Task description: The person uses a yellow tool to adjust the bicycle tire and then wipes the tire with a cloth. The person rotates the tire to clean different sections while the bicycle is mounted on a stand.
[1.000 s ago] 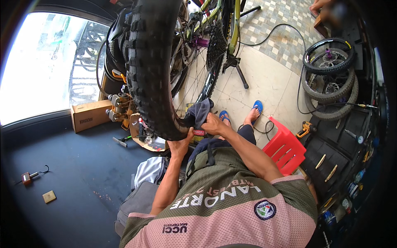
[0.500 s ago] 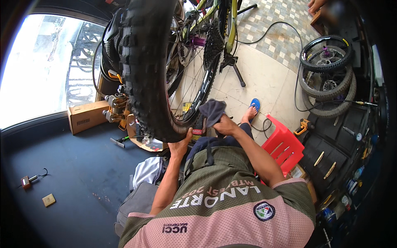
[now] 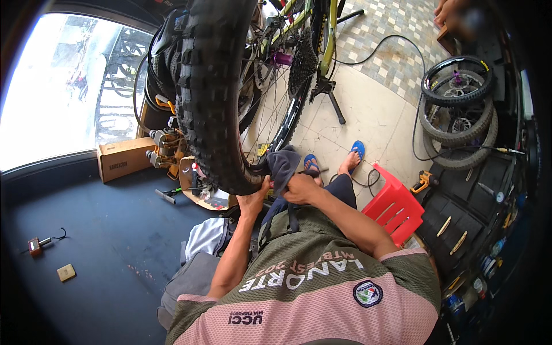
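Observation:
A bicycle wheel with a thick knobby black tire (image 3: 210, 98) fills the upper middle, fitted to a yellow-green bike frame (image 3: 328, 49). At the tire's lowest part, my left hand (image 3: 253, 199) grips it, thumb up along the side and the other fingers mostly hidden. My right hand (image 3: 301, 190) is closed around a dark grey cloth (image 3: 283, 165). That cloth lies against the lower rim, close beside my left thumb. Above it show the spokes, a purple hub (image 3: 282, 58) and a black cassette (image 3: 303, 68).
A red plastic stool (image 3: 394, 207) stands at my right. Beyond it are stacked wheels (image 3: 458, 109), a black cable (image 3: 418, 123) and a yellow-black power tool (image 3: 424, 181). Cardboard boxes (image 3: 126, 160) stand at left; a bag (image 3: 187, 282) lies by my left arm. Another person's hand (image 3: 444, 11) shows far right.
My right hand has brought the cloth left and down, from beside the wheel onto its lower rim. My left hand keeps its grip. The view has shifted slightly, and my other foot now shows.

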Demonstrator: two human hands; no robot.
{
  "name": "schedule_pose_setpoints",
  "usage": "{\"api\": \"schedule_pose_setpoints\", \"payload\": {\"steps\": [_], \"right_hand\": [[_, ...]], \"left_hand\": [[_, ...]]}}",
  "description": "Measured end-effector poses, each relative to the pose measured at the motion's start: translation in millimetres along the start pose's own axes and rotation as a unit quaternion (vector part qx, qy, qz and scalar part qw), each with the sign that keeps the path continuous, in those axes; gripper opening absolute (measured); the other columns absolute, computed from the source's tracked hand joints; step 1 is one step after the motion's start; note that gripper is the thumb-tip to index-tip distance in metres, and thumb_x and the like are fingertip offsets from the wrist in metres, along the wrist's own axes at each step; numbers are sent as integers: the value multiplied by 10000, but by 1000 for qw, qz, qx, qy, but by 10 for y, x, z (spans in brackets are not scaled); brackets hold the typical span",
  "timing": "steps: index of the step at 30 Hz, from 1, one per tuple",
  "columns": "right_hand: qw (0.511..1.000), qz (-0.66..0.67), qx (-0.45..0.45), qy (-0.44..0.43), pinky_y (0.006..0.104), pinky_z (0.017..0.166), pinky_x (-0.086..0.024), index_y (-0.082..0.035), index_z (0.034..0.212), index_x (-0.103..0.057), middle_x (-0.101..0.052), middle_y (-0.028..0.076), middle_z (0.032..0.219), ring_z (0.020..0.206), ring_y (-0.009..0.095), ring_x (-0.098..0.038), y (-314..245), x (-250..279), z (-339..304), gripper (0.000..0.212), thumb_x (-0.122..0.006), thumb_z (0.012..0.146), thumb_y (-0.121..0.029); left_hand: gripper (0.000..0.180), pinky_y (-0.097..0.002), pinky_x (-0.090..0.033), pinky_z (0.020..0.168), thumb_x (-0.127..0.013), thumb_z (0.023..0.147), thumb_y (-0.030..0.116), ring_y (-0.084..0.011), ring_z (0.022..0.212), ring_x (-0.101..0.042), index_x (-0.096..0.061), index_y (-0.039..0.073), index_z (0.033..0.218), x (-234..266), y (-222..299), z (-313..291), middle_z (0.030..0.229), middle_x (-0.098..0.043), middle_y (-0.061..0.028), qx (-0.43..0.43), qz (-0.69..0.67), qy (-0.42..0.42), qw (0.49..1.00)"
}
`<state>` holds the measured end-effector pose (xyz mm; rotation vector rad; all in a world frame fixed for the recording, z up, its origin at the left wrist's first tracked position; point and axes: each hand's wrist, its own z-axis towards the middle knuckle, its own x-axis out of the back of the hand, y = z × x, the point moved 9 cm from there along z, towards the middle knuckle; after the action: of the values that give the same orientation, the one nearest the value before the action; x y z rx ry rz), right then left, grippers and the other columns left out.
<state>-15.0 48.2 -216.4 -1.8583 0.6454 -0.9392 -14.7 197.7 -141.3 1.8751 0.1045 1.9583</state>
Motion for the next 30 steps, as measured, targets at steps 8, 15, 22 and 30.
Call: {"api": "schedule_pose_setpoints", "payload": {"steps": [8,15,22,30], "right_hand": [[998,1,-47,39,560,855,-570,-106,1217,-648,-727,239,1119,1014,474,-692,369,-237,135,395,-652,855,-263],[988,71,45,126,526,947,-550,-143,1429,-570,-692,241,1254,1109,461,-668,328,-378,-39,603,-661,849,-282],[995,27,-88,39,475,1018,-524,-57,1429,-567,-678,234,1302,1176,430,-654,1114,-308,418,660,-697,810,-242],[981,123,64,135,473,1005,-527,-136,1405,-619,-636,229,1381,1226,449,-614,749,-300,127,564,-660,857,-262]], "left_hand": [[292,-401,-542,915,-833,900,224,-238,925,-733,-767,-3,1070,217,206,159,1022,-784,-105,101,-182,35,978],[315,-413,-518,967,-852,866,238,-259,953,-720,-762,6,1059,212,101,156,1020,-771,-99,133,-194,26,972],[371,-414,-517,974,-882,826,201,-294,954,-714,-739,-32,1076,354,232,242,1033,-760,-138,155,-240,42,957],[355,-414,-516,963,-872,833,193,-279,926,-707,-736,-31,1072,224,119,164,1002,-753,-119,97,-177,17,979]]}}
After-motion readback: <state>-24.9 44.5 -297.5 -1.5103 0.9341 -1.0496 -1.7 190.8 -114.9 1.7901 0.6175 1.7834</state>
